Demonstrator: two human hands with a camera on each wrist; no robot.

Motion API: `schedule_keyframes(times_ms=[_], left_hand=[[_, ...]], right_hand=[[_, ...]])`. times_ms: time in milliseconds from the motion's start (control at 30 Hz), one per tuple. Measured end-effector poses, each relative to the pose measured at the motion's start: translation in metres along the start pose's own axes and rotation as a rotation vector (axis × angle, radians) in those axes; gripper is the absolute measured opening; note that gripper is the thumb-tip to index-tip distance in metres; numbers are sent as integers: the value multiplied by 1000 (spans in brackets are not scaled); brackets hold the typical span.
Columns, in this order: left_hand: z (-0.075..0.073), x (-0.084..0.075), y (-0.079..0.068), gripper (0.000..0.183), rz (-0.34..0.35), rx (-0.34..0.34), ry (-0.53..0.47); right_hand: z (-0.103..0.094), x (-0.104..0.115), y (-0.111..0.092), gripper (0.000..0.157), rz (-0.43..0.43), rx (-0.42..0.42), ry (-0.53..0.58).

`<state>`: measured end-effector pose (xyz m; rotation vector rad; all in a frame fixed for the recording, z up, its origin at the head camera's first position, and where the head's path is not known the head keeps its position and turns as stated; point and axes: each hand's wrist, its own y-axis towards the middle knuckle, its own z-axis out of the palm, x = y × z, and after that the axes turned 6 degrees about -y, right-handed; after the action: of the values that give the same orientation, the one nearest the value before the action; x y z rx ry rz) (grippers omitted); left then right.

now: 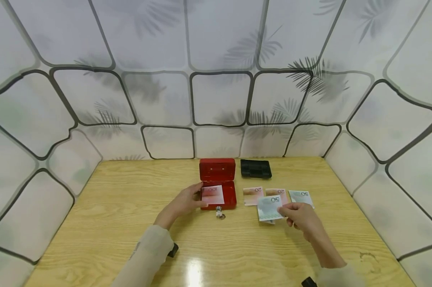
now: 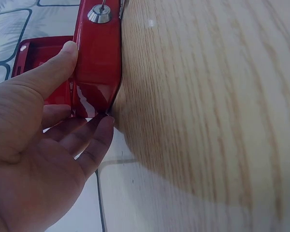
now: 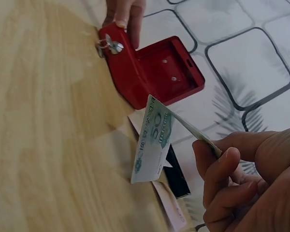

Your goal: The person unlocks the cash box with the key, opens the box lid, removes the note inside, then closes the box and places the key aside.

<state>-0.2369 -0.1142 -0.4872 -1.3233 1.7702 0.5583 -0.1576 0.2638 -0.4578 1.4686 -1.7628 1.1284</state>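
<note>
A small red cash box (image 1: 231, 195) stands with its lid (image 1: 217, 170) raised and a pinkish 100 banknote (image 1: 213, 195) lying inside. My left hand (image 1: 185, 201) holds the box by its left end; in the left wrist view the thumb (image 2: 63, 63) is on the upper edge and the fingers curl at the end wall. To the right of the box, my right hand (image 1: 302, 217) pinches a greenish, folded 50 banknote (image 3: 154, 137) between thumb and fingers. In the head view this note (image 1: 268, 208) overlaps the notes lying behind it.
Two pinkish 20 banknotes (image 1: 253, 196) and another greenish 50 banknote (image 1: 302, 197) lie in a row on the wooden table (image 1: 216, 255). Behind them lies a black wallet (image 1: 256, 169). Keys (image 1: 221, 216) hang from the lock (image 1: 219, 210) at the box's front. Patterned fabric walls surround the table.
</note>
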Motion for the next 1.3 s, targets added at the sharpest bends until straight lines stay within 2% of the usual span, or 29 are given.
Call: schedule_keyframes(times_ms=[333,567,733,1000,1300], left_hand=[[0,0,-1,84,-1,0,-6],[0,1,-1,83,10,-6,-5],[0,0,-2,82,15,-7,-9],[0,0,-1,82,17,-6,-25],[-1,2,0,80,57,0,-15]], right_hand=[[28,-7,0,16,23,0,-12],[42,-11,3,14,40,-24,-67],[50,-16,5,13,22,-45,-93],[54,-17,7,14,-50,-99,-234],[52,-16,6,15,-69,-118,-334]])
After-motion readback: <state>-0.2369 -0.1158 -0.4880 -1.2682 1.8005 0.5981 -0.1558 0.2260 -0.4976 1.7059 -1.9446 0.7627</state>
